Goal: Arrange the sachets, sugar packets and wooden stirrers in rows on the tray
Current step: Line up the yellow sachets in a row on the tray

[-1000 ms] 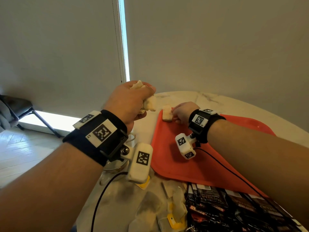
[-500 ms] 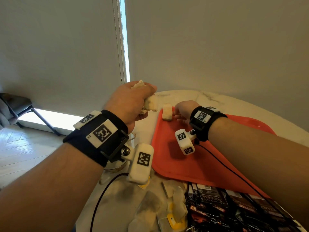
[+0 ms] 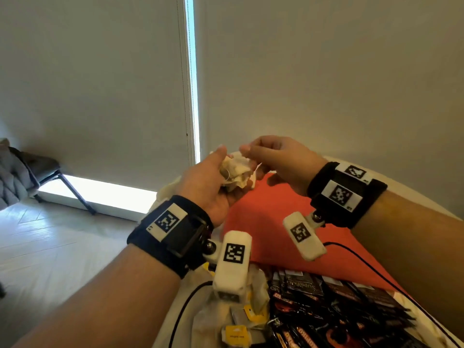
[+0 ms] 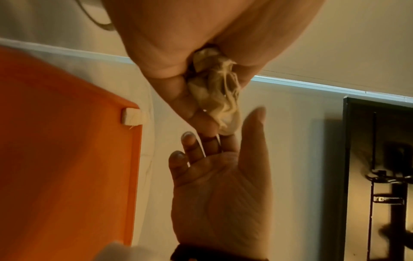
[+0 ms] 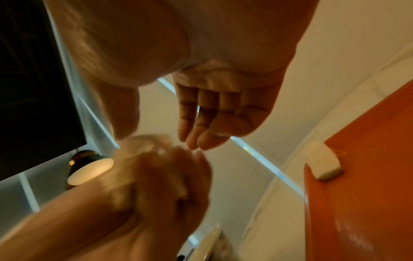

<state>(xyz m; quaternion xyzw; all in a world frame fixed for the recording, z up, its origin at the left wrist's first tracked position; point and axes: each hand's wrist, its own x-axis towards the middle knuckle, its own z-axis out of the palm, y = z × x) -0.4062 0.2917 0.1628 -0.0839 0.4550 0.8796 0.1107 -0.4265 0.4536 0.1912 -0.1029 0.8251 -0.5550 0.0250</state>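
Observation:
My left hand (image 3: 221, 172) is raised over the tray's left edge and grips a crumpled bunch of pale tea-bag sachets (image 3: 237, 172). The left wrist view shows its fingers (image 4: 178, 98) curled round the bunch (image 4: 214, 98). My right hand (image 3: 253, 156) has come to the bunch from the right. Its thumb (image 4: 254, 120) and fingers (image 5: 201, 127) are spread and touch the bunch without closing on it. One sachet (image 4: 132, 116) lies in the far left corner of the orange-red tray (image 3: 263, 222).
A heap of dark sachets (image 3: 326, 310) lies on the white table near me, overlapping the tray's near edge. Loose tea bags with yellow tags (image 3: 236, 334) lie left of that heap. A chair (image 3: 42, 172) stands on the floor at far left.
My right hand has let go of the sachet in the tray's corner and has risen leftward to the bunch. My left hand has turned palm-up with the bunch, still gripping it.

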